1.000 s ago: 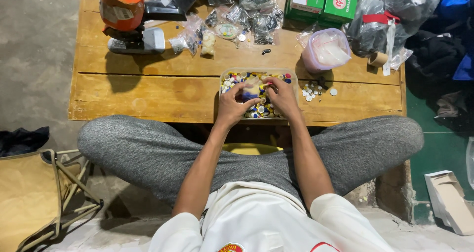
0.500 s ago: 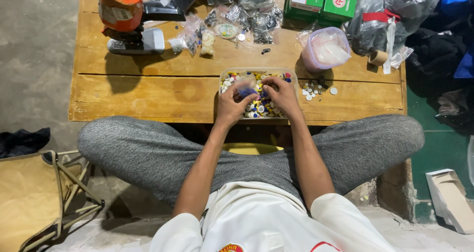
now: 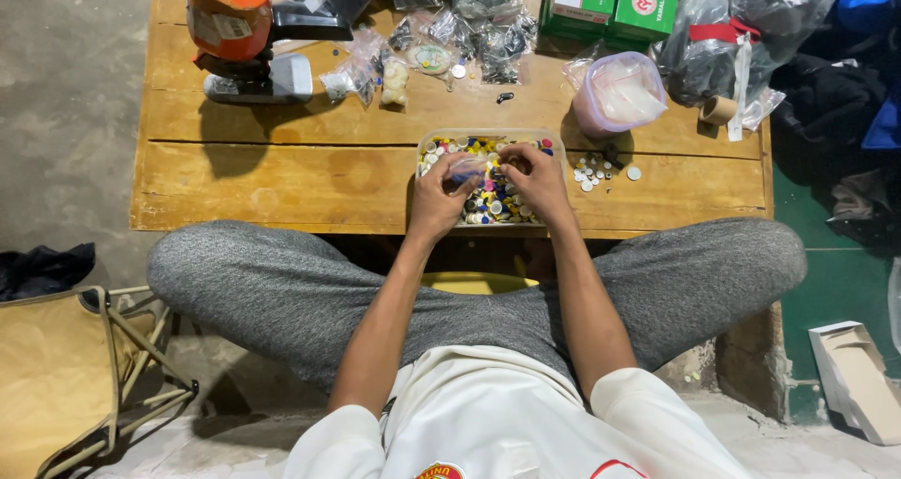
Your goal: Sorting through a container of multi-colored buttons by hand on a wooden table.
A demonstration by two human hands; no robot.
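Note:
A clear shallow tray [image 3: 554, 142] full of small multicoloured buttons sits at the near edge of a low wooden table [image 3: 282, 174]. My left hand [image 3: 439, 197] is over the tray's left half and pinches a small clear plastic bag [image 3: 466, 169]. Over the tray's right half, my right hand [image 3: 533, 181] has its fingers curled at the bag's mouth; what they pinch is too small to tell. A little heap of white buttons [image 3: 598, 168] lies on the table just right of the tray.
An orange-topped machine [image 3: 235, 33] stands at the table's far left. Several small filled bags [image 3: 469, 33], green boxes [image 3: 610, 0], a clear bag of packets [image 3: 619, 94], a tape roll [image 3: 719, 109] and a large bag [image 3: 741, 29] line the back. A folding stool [image 3: 66, 366] stands at left.
Both hands stay over the tray. The left hand has lifted the small clear bag slightly, and the right fingers have closed in toward its mouth.

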